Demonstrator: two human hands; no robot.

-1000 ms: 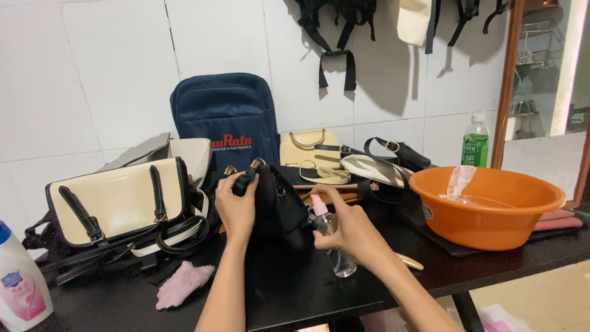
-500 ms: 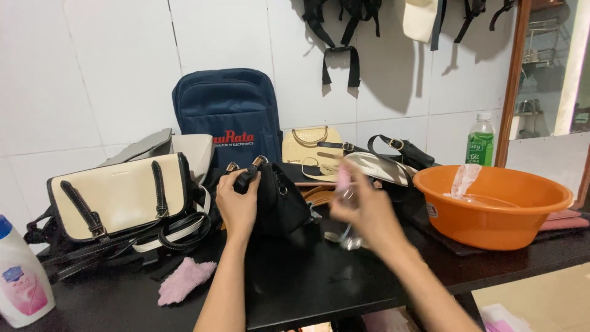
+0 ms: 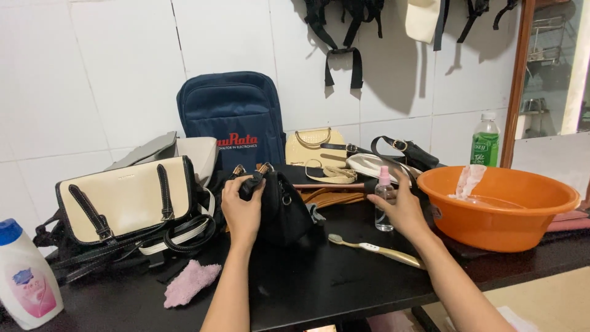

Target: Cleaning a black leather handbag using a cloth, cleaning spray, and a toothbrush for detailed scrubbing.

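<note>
My left hand point(image 3: 243, 206) grips the top of a small black bag point(image 3: 286, 212) that stands in the middle of the black table point(image 3: 319, 283). My right hand point(image 3: 404, 209) is curled around a small clear spray bottle point(image 3: 383, 206) with a pink top. The bottle stands upright on the table between the black bag and an orange basin point(image 3: 501, 227). A gold-handled toothbrush point(image 3: 376, 249) lies flat just in front of the bottle, below my right hand.
A cream and black handbag point(image 3: 123, 197) sits left of the black bag, with a navy backpack point(image 3: 236, 117) and more bags against the tiled wall. A pink cloth point(image 3: 190, 283), a white bottle point(image 3: 24, 280) and a green bottle point(image 3: 485, 142) are also on the table.
My right hand carried the spray bottle up and to the right, away from the black bag, and now it stands on the table by the basin. My left hand stayed on the bag.
</note>
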